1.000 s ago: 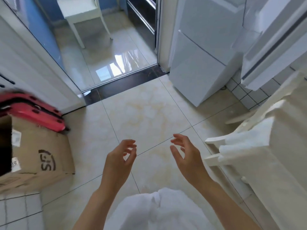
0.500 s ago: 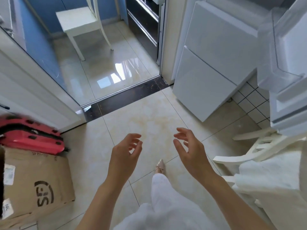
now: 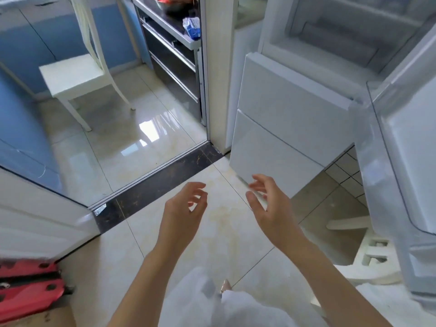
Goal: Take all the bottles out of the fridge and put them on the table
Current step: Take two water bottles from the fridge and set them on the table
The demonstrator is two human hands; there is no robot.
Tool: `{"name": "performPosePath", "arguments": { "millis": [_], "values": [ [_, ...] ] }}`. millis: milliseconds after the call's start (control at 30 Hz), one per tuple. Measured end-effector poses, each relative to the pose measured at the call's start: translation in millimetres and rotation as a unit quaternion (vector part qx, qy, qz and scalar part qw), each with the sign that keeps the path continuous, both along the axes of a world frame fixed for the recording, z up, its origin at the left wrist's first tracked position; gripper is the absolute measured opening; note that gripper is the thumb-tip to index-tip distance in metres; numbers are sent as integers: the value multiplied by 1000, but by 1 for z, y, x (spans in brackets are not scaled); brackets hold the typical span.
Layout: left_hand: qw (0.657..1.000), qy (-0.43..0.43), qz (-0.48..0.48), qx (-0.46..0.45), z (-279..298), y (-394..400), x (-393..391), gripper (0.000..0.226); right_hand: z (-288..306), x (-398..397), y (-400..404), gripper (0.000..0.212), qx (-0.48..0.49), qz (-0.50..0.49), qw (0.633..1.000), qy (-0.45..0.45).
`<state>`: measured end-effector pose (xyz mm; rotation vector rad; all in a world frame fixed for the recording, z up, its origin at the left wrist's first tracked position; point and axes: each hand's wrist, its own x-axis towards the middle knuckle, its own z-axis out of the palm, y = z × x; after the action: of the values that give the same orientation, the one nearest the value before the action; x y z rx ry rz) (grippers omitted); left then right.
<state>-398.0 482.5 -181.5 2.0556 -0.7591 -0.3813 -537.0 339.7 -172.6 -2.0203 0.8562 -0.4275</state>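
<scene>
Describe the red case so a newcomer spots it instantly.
Start at the white fridge on the right, then cross the tiled floor to the frame's bottom-left corner. There the red hard-shell case lies flat; it is the only red item at floor level, with black fittings along its ribbed edge.

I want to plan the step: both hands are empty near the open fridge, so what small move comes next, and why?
Probably raise the right hand toward the open fridge compartment. Both hands are empty, left hand too, and no bottle is visible yet.
</scene>
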Motion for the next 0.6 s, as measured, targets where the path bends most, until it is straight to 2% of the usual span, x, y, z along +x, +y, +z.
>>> {"name": "performPosePath", "arguments": {
  "millis": [233,600],
  "values": [
    [998,19,-47,-45,13,-115,90,23,12,74,-80,36,-9,-77,996,-32],
    [969,-2,-240,-63,57,-295,220,21,48,178,-207,37,-53,-223,972,-59]
  ]
}}
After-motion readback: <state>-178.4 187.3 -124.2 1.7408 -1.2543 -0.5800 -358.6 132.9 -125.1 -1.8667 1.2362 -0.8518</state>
